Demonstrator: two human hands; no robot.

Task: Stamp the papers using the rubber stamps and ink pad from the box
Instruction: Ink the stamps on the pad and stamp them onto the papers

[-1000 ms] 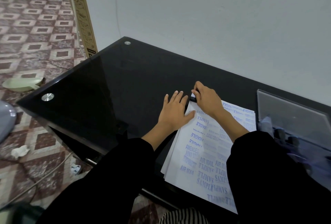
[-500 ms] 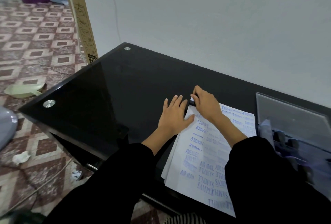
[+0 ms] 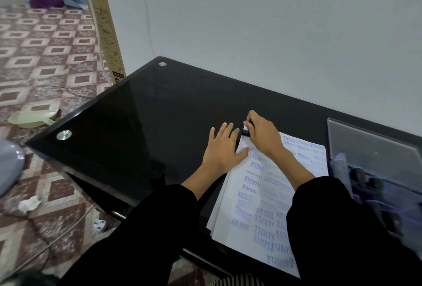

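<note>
A: Where do the papers (image 3: 258,196) lie?
B: A loose white stack, covered in blue print, flat on the glossy black glass table (image 3: 137,125), beside a clear plastic box (image 3: 374,155).
A: And the hands?
B: The left hand (image 3: 222,146) lies flat, fingers spread, thumb on the sheet's edge. The right hand (image 3: 262,136) curls its fingers, pinching a small dark stamp (image 3: 246,133) at the far corner.

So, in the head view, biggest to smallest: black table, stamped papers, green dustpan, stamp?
1. black table
2. stamped papers
3. green dustpan, though it lies farther away on the floor, so its real size is unsure
4. stamp, mostly hidden by the right hand
</note>
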